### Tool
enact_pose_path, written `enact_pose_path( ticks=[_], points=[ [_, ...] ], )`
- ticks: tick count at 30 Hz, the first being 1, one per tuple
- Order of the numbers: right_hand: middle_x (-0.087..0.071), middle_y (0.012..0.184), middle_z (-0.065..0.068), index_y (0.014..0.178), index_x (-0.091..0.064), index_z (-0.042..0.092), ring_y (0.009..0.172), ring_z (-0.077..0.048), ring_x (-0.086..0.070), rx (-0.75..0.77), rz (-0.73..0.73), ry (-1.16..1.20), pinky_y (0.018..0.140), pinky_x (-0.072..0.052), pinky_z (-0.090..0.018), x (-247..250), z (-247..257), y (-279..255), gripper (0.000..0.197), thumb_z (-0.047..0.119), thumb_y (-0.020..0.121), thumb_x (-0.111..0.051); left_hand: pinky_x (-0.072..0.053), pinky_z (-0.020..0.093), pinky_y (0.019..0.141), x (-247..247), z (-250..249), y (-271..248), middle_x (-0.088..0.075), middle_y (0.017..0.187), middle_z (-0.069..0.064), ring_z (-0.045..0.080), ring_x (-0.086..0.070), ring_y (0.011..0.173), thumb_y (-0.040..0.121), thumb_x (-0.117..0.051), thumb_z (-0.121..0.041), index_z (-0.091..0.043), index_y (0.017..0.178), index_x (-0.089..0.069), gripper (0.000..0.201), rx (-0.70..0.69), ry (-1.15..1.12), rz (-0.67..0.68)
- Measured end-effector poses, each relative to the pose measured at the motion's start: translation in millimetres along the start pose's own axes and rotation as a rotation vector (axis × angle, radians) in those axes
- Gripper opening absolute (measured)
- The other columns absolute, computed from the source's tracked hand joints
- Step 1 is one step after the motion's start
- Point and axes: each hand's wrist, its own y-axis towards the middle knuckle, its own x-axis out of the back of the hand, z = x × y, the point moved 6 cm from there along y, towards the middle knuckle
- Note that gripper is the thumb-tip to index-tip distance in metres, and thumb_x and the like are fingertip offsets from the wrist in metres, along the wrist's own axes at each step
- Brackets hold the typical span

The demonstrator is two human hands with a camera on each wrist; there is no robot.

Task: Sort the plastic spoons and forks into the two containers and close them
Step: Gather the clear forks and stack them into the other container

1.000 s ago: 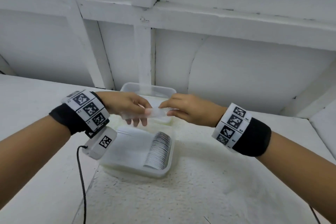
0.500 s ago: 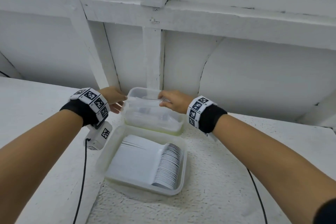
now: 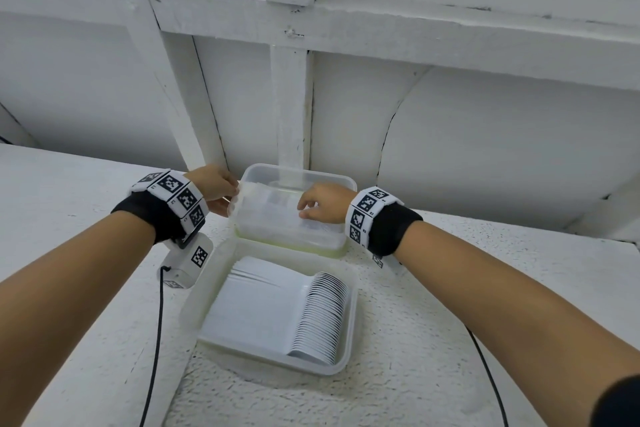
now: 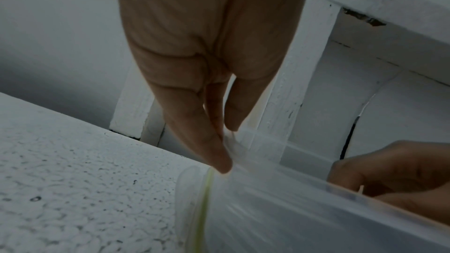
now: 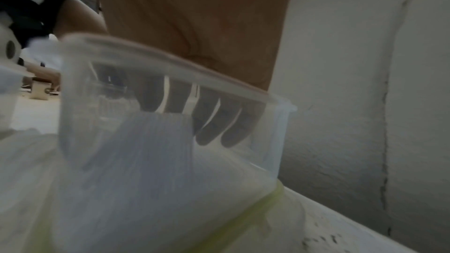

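Head view shows the far container (image 3: 294,180) by the wall, both hands at it. The left hand (image 3: 216,184) pinches a bunch of white cutlery (image 4: 233,141) at its left rim; the right hand (image 3: 323,201) reaches inside, fingers (image 5: 207,122) slightly spread. I judge loading is under way; next, release, then lids. The near container (image 3: 349,340) holds stacked spoons (image 3: 322,312), uncovered.

I cannot tell the exact kind of place. I only see a rough white-painted surface (image 3: 450,340) below a white wall with painted wooden beams (image 3: 291,107), perhaps a simple storage corner.
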Motion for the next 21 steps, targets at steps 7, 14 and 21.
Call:
enact_pose_path(
  ticks=[7, 14, 21],
  points=[
    [-0.059, 0.127, -0.005, 0.123, -0.060, 0.011, 0.117, -0.020, -0.052, 0.000, 0.019, 0.044, 0.097, -0.036, -0.026, -1, 5, -2, 0.032, 0.025, 0.097, -0.046, -0.055, 0.026, 0.050, 0, 0, -5, -0.059, 0.078, 0.011, 0.022, -0.060, 0.066, 0.095, -0.045, 0.001, 0.003, 0.102, -0.057, 0.014, 0.000, -0.009, 0.003],
    [-0.052, 0.133, -0.006, 0.128, -0.055, 0.013, 0.124, -0.019, -0.045, 0.026, -0.218, 0.108, 0.103, -0.031, -0.029, 35, 9, -54, 0.036, 0.029, 0.098, -0.045, -0.050, 0.038, 0.082, 13, -22, -39, -0.059, 0.113, 0.017, 0.027, -0.055, 0.098, 0.096, -0.045, -0.015, -0.002, 0.120, -0.054, 0.029, -0.175, 0.226, -0.126],
    [-0.063, 0.116, 0.001, 0.122, -0.061, 0.016, 0.101, -0.012, -0.057, -0.052, -0.316, 0.171, 0.088, -0.041, -0.021, 32, -9, -194, 0.031, 0.030, 0.096, -0.049, -0.050, 0.027, 0.072, -3, -42, -133, -0.065, 0.096, 0.003, 0.017, -0.061, 0.087, 0.096, -0.046, -0.016, -0.014, 0.106, -0.059, 0.017, -0.462, 0.019, -0.144]
  ],
)
